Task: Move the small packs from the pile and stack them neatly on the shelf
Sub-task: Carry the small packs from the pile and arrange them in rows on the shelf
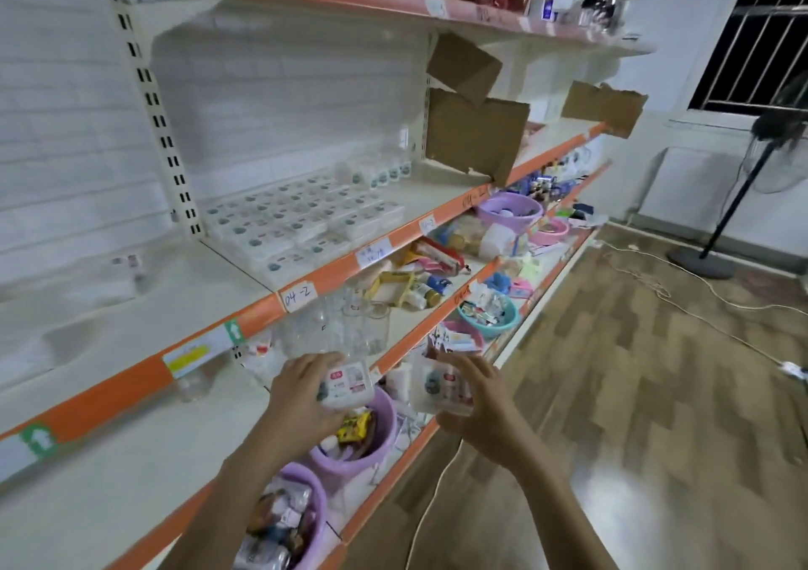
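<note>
Now – both hands [306, 399] gripping packs [347, 383].

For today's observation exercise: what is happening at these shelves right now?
A person stands at a store shelf, each hand holding one small white pack: the left hand grips one pack, the right hand another. Rows of similar packs already lie stacked on the middle shelf above.

Torn cardboard pieces [474, 134] are seen at upper centre, purple basins [371, 434] at bottom centre, and a standing fan [743, 202] at far right.
</note>
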{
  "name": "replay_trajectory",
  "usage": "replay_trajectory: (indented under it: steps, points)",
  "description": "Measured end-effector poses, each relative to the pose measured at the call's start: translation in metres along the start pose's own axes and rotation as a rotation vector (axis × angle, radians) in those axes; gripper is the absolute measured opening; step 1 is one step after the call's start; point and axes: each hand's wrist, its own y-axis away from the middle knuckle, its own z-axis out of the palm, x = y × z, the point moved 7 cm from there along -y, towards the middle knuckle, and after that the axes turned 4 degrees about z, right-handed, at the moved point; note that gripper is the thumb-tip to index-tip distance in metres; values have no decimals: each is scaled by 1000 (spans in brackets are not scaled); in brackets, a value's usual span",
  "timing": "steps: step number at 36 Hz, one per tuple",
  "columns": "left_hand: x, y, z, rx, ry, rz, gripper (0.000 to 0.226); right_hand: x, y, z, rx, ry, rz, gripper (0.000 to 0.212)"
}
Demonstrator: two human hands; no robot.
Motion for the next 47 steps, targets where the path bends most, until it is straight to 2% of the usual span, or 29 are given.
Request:
replay_trajectory:
  steps: [5, 14, 20, 25, 29, 33, 38, 43, 47]
  points:
    - [1, -21, 15, 7, 61, 1, 71, 10, -18, -1, -23, 5, -20, 69]
    - [-26, -97, 21, 178, 71, 58, 69, 19, -122, 2, -135, 8, -122, 70]
    - [-45, -147, -8, 342, 25, 39, 70, -6, -210, -1, -216, 25, -282, 70]
    - [-58, -169, -45, 418, -143, 55, 69, -41, -272, 8, -219, 77, -447, 69]
    - [-75, -161, -71, 517, -135, -94, 64, -74, -303, 24, -225, 99, -577, 70]
    - [-84, -146, -86, 490, -130, -146, 67, -104, -321, 48, -336, 172, -679, 70]
    - [-102, -139, -91, 468, -122, -313, 76, -111, -342, 81, -403, 281, -740, 63]
    - [-109, -152, -80, 416, -132, -334, 66, -99, -353, 91, -351, 353, -844, 53]
    - [-108, -159, -72, 476, -110, -313, 61, -87, -355, 86, -264, 287, -881, 45]
